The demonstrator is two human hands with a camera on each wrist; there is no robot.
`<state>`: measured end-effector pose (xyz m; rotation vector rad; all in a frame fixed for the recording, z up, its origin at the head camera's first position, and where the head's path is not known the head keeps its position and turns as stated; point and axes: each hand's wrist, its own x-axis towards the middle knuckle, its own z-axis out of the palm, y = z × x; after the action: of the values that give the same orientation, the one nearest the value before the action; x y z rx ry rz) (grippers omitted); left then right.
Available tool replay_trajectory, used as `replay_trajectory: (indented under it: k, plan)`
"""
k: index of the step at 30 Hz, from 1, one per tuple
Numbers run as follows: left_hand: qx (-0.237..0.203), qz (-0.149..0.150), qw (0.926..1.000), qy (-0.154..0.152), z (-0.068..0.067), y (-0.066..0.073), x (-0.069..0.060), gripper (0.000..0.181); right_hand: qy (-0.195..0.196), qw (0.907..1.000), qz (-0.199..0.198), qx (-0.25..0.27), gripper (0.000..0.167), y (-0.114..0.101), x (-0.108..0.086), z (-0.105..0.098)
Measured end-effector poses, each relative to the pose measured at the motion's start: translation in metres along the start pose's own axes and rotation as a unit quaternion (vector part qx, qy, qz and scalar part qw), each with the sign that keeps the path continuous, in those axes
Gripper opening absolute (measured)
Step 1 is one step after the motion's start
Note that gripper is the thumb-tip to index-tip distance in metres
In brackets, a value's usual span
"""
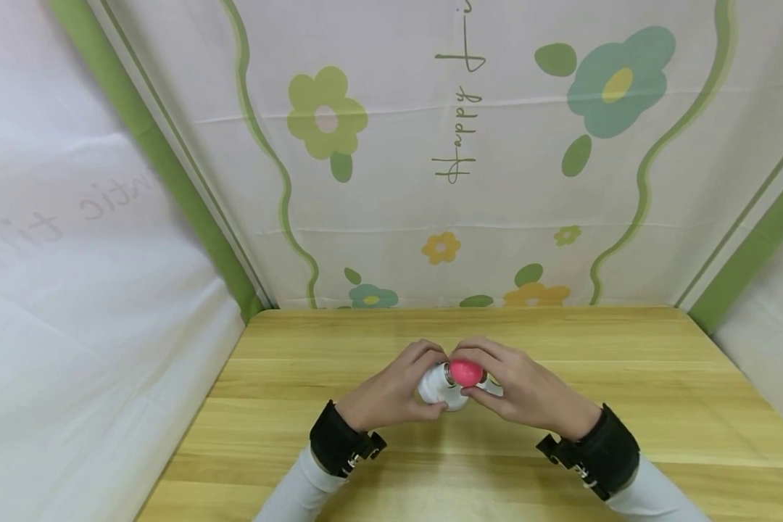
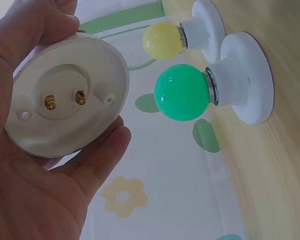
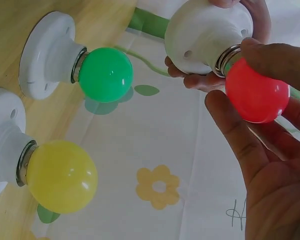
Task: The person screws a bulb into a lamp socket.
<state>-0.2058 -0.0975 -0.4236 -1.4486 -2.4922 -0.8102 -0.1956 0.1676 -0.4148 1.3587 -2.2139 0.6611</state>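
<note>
My left hand [image 1: 394, 388] grips a white round lamp holder [image 2: 107, 75] by its rim, raised off the table. The underside, with two brass screws [image 2: 80, 97], faces the left wrist camera. My right hand [image 1: 525, 388] holds a red light bulb [image 3: 257, 92] between thumb and fingers. The bulb's metal end sits at the mouth of that holder; how deep it goes cannot be told. Beyond the hands, a green bulb [image 3: 106, 75] and a yellow bulb [image 3: 62, 176] each sit in a white holder of their own on the table. In the head view the hands mostly hide these two.
The wooden table [image 1: 287, 449] carries the two other lamp holders [image 2: 247, 77] close together. A white curtain with printed flowers [image 1: 391, 188] hangs behind the table's far edge, and more white cloth [image 1: 72, 348] closes off the left side.
</note>
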Motion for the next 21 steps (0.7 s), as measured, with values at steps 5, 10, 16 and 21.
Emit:
replay_trajectory:
  k: [5,10,16,21]
  plan:
    - [-0.001,-0.002,1.0,-0.002,0.001,0.0003,-0.0002,0.058,-0.003,1.0,0.009,-0.001,0.051,0.0,-0.0007,0.0]
    - [0.004,0.003,1.0,-0.002,0.0017,0.0016,-0.0003,0.058,0.009,0.9999,0.006,-0.002,0.048,0.0009,-0.0022,0.0009]
    - [0.014,0.006,0.9999,0.0,0.0025,0.0029,-0.0005,0.057,0.017,0.9996,0.02,-0.004,0.049,0.0002,-0.0033,0.0017]
    - [0.022,0.009,0.9997,0.002,0.0028,0.0033,-0.0005,0.056,0.018,0.9994,0.027,-0.012,0.05,0.0,-0.0034,0.0018]
